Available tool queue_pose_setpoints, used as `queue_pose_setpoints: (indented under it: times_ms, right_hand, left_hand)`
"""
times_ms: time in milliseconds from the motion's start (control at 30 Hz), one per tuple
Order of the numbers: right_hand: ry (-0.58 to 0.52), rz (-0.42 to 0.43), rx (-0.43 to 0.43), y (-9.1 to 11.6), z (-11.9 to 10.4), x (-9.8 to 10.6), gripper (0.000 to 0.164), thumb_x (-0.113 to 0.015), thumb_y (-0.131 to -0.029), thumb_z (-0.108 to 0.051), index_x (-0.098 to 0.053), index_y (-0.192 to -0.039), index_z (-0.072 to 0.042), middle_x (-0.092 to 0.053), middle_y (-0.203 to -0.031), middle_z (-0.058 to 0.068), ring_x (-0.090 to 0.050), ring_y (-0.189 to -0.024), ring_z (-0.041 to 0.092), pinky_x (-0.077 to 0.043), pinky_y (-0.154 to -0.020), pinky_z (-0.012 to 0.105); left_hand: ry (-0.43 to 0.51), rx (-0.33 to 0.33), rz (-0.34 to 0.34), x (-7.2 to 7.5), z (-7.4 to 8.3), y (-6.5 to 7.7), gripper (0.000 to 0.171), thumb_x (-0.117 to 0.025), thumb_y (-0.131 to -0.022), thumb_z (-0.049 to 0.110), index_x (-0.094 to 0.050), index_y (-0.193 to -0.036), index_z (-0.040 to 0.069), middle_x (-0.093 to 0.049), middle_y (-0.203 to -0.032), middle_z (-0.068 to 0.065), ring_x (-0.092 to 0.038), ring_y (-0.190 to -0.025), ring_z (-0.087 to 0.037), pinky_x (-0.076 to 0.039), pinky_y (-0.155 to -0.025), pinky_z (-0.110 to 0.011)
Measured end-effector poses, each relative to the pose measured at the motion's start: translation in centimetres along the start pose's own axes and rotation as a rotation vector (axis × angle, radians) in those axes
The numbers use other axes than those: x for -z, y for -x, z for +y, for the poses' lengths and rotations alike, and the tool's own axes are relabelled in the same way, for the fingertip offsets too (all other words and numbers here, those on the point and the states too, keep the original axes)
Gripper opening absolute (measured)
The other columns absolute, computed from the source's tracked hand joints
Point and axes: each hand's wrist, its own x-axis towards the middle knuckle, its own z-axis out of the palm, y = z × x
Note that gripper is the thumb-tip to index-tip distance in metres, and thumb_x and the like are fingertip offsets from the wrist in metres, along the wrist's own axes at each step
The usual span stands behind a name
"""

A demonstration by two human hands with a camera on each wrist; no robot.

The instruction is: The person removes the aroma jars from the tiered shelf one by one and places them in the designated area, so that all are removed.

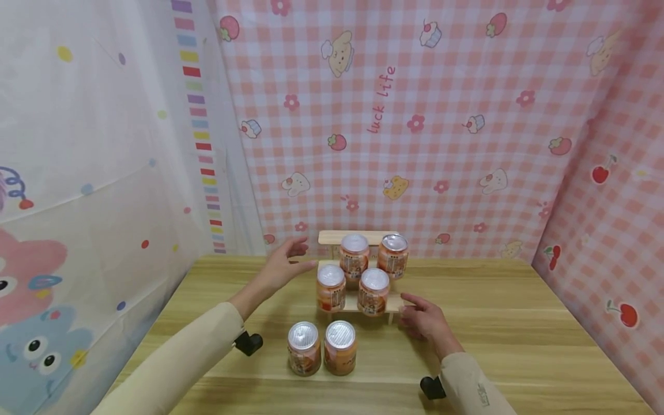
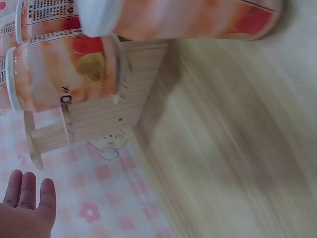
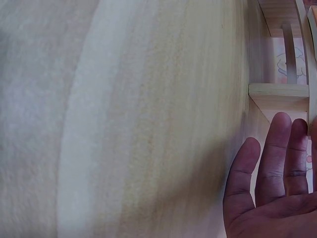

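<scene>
A small stepped wooden rack (image 1: 359,237) stands near the back of the table. Two cans with silver lids and orange fruit labels, a left can (image 1: 354,259) and a right can (image 1: 392,257), sit on its middle step. A third can (image 1: 331,291) and another can (image 1: 373,294) stand on the lowest step. My left hand (image 1: 282,264) hovers left of the rack, its fingers spread and holding nothing. By the right end of the lowest step is my right hand (image 1: 426,323), fingers extended and empty; whether it touches the wood I cannot tell.
In front of the rack, two similar cans stand side by side on the table, a left one (image 1: 304,350) and a right one (image 1: 340,349). A pink checked curtain (image 1: 415,155) hangs behind the table (image 1: 493,346), a white patterned one (image 1: 114,144) at left.
</scene>
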Motion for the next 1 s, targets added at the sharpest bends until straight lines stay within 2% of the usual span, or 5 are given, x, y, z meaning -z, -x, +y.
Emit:
queue_pose_setpoints:
  times_ms: [267,500,600,833,1000]
  right_hand:
    - [0.011,0.001,0.014,0.0,0.0,0.1,0.05,-0.063,-0.096,-0.01,-0.05,-0.144,-0.004,-0.069,-0.108,0.008,-0.069,-0.081,0.02,-0.054,-0.065,0.035]
    - [0.014,0.006,0.021,-0.1,0.0,0.0,0.05,-0.063,-0.096,-0.01,-0.05,-0.144,-0.003,-0.068,-0.112,0.012,-0.069,-0.081,0.02,-0.054,-0.064,0.035]
    - [0.017,0.014,0.016,-0.1,0.1,0.0,0.05,-0.063,-0.096,-0.01,-0.051,-0.143,-0.004,-0.068,-0.114,0.012,-0.07,-0.081,0.02,-0.054,-0.065,0.035]
    - [0.018,0.005,0.029,-0.2,0.2,0.1,0.05,-0.063,-0.096,-0.01,-0.05,-0.144,-0.004,-0.068,-0.115,0.013,-0.07,-0.084,0.022,-0.055,-0.067,0.036]
    - [0.023,0.003,0.038,0.0,0.2,0.1,0.051,-0.064,-0.096,-0.011,-0.05,-0.144,-0.003,-0.068,-0.114,0.012,-0.07,-0.086,0.023,-0.055,-0.067,0.037]
  left_hand:
    - [-0.026,-0.011,-0.02,-1.2,1.0,-1.8,0.077,-0.079,-0.086,0.027,-0.041,-0.149,0.004,-0.051,-0.141,-0.02,-0.048,-0.129,-0.035,-0.041,-0.106,-0.048]
    - [-0.027,-0.015,-0.029,-2.0,1.5,-3.2,0.075,-0.08,-0.085,0.03,-0.043,-0.148,0.011,-0.053,-0.138,-0.016,-0.05,-0.127,-0.035,-0.046,-0.102,-0.047]
    - [-0.034,-0.01,-0.039,-2.6,1.9,-3.5,0.076,-0.081,-0.084,0.029,-0.044,-0.148,0.01,-0.054,-0.137,-0.015,-0.051,-0.126,-0.034,-0.046,-0.102,-0.046]
    - [-0.041,-0.017,-0.061,-4.0,2.2,-3.9,0.074,-0.082,-0.083,0.026,-0.046,-0.144,0.003,-0.055,-0.133,-0.018,-0.052,-0.125,-0.035,-0.044,-0.104,-0.046]
    - [-0.069,-0.007,-0.065,-4.5,2.2,-4.0,0.071,-0.082,-0.083,0.027,-0.049,-0.143,0.007,-0.058,-0.13,-0.015,-0.054,-0.122,-0.031,-0.045,-0.103,-0.044]
